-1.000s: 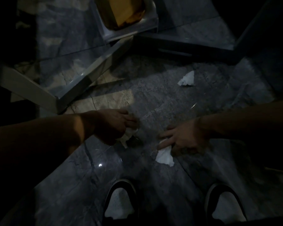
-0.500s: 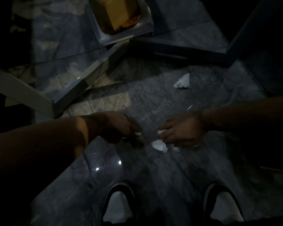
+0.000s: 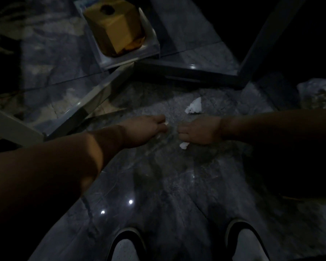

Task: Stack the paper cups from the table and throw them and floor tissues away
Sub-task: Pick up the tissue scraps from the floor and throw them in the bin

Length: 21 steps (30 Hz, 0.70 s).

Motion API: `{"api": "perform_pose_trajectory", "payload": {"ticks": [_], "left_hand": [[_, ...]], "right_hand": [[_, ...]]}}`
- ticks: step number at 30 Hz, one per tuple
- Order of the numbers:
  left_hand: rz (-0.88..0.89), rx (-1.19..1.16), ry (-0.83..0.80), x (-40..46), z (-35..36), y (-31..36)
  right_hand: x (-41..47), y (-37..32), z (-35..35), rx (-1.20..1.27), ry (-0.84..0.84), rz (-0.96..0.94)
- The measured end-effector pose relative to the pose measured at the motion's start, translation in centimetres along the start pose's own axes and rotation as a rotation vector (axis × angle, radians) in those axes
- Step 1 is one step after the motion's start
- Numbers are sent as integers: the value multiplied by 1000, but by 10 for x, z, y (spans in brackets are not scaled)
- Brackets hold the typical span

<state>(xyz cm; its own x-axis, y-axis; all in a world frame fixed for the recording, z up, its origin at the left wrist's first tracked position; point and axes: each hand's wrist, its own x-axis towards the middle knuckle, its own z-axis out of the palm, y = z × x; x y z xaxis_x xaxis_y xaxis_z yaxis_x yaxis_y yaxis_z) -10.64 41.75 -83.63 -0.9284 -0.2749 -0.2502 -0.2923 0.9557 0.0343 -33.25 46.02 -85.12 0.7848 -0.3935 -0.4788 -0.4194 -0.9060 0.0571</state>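
Table edge (image 3: pixel 94 102): pale rim slanting along the upper left, just beyond the left forearm.
Left hand (image 3: pixel 149 127): curled closed over a tissue; only a white sliver (image 3: pixel 166 123) shows at the fingertips.
Right hand (image 3: pixel 201 130): clenched on a tissue wad (image 3: pixel 183 145) poking out beneath it.
Loose tissue (image 3: pixel 193 108): on the floor just beyond both hands, untouched.
Floor (image 3: pixel 158 185): open dark marble down to the two shoes (image 3: pixel 127 245).

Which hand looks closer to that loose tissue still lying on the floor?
Probably the right hand: the crumpled tissue lies just beyond it, while the left hand sits farther off. Both hands already hold tissue.
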Motion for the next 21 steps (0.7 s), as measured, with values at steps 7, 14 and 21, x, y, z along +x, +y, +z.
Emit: {"api": "perform_pose_trajectory", "payload": {"ticks": [7,14,21], "left_hand": [[-115,-93,99,14,-12,-7],[-215,-113,105,32,-25,-14],[-341,-9,183,32,-19,-8]], "right_hand": [[-8,23,-7,78,-10,217],[-17,41,-5,151,-11,342],[-11,41,-1,90,6,408]]}}
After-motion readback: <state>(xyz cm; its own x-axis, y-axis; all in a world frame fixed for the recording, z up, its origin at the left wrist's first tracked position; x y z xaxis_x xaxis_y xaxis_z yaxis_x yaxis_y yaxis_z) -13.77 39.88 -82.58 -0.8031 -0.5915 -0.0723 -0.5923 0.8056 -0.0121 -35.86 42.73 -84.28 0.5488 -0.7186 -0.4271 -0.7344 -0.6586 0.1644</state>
